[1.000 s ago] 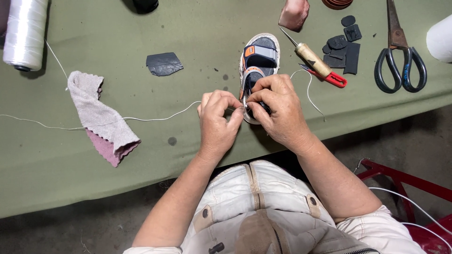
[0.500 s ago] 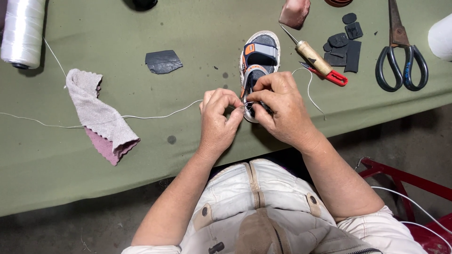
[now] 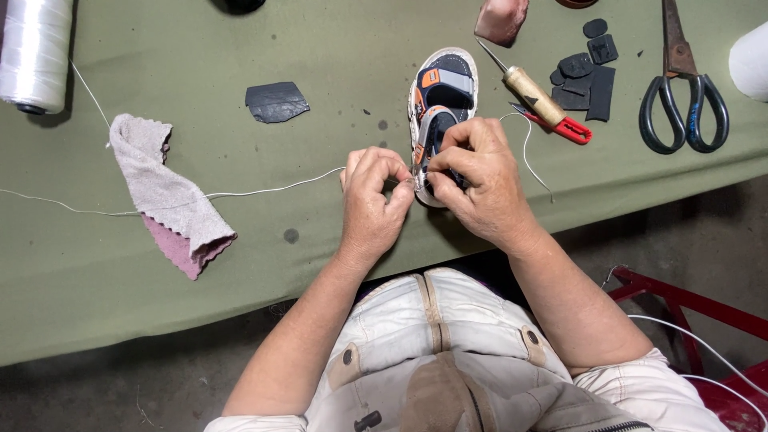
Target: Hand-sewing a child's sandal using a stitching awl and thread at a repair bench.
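Note:
A small child's sandal (image 3: 442, 88), blue, orange and grey with a white sole, lies on the green table (image 3: 240, 48) with its heel toward me. My right hand (image 3: 480, 188) covers the heel end and grips the sandal. My left hand (image 3: 372, 204) is right beside it, fingertips pinched at the sole's edge on a white thread (image 3: 264, 190). That thread runs left across the table, passing over a folded grey and pink cloth (image 3: 172, 200). Another loop of thread (image 3: 528, 148) curls out to the right of my right hand.
A big spool of white thread (image 3: 34, 52) stands at far left. A dark leather scrap (image 3: 276, 102) lies mid-table. An awl with a wooden handle (image 3: 530, 92), a red-handled tool (image 3: 564, 128), several black patches (image 3: 588, 76) and large scissors (image 3: 680, 88) lie at right. A red stool frame (image 3: 688, 304) is below right.
Both hands stay on the sandal's heel end; fingers shift only slightly. Nothing else has moved.

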